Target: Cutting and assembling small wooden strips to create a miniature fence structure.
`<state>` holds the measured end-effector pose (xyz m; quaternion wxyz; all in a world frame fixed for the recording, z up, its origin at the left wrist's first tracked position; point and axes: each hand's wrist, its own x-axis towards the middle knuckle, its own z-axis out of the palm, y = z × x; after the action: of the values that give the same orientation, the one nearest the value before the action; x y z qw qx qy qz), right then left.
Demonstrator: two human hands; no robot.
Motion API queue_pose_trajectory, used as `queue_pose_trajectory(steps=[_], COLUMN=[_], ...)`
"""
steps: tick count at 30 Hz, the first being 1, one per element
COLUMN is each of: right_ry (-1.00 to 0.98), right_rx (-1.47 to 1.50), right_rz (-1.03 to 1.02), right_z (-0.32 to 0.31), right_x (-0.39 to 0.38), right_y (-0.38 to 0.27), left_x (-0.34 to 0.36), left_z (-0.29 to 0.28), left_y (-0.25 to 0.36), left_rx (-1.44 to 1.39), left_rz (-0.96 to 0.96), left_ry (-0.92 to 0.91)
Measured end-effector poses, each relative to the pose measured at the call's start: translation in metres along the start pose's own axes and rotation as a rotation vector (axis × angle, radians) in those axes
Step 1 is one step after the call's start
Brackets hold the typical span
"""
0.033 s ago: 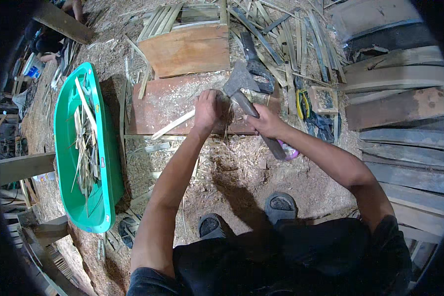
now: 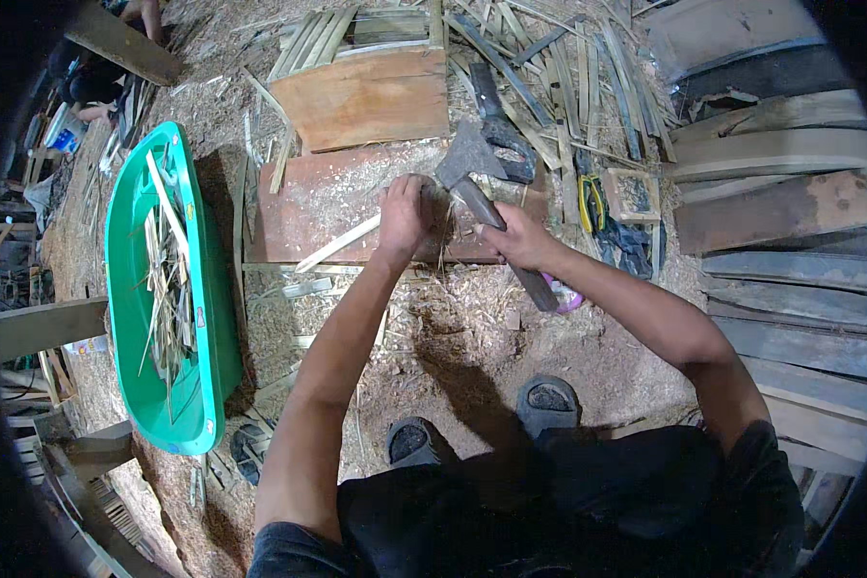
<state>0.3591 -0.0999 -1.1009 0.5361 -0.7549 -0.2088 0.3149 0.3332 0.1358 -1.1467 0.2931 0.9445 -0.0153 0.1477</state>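
My left hand (image 2: 405, 212) is closed, knuckles up, over the middle of a reddish board (image 2: 289, 217) strewn with wood chips. A pale wooden strip (image 2: 339, 243) runs from that hand down to the left; its other end is hidden by the fingers. My right hand (image 2: 522, 237) grips the dark handle of a hatchet (image 2: 472, 154). The broad grey blade points up and left, just right of my left fingers. Beyond the blade, a dark tool with a loop handle (image 2: 511, 149) lies on the board's far right.
A green plastic tub (image 2: 223, 356) holding wood strips stands left. A brown wooden panel (image 2: 366, 101) lies beyond the board. Yellow-handled pliers (image 2: 592, 202) lie right, near scattered slats (image 2: 626, 87). Stacked planks (image 2: 790, 217) line the far right. Another person's arm (image 2: 151, 19) shows upper left.
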Motion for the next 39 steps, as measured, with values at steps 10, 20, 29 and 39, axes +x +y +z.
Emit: queue_pose_trajectory(steps=[10, 20, 29, 39], right_ry=[-0.005, 0.125, 0.11, 0.146], right_rx=[-0.011, -0.047, -0.076, -0.135], right_rz=[0.05, 0.113, 0.023, 0.059], right_z=[-0.004, 0.0, 0.007, 0.013], right_x=[-0.001, 0.005, 0.023, 0.02], right_y=[-0.005, -0.007, -0.008, 0.001], left_x=[0.004, 0.001, 0.0, 0.0], left_z=[-0.004, -0.002, 0.0, -0.005], left_y=[0.001, 0.004, -0.001, -0.001], left_rx=[-0.226, -0.313, -0.371, -0.392], left_rz=[0.074, -0.002, -0.098, -0.115], left_ry=[0.127, 0.04, 0.099, 0.115])
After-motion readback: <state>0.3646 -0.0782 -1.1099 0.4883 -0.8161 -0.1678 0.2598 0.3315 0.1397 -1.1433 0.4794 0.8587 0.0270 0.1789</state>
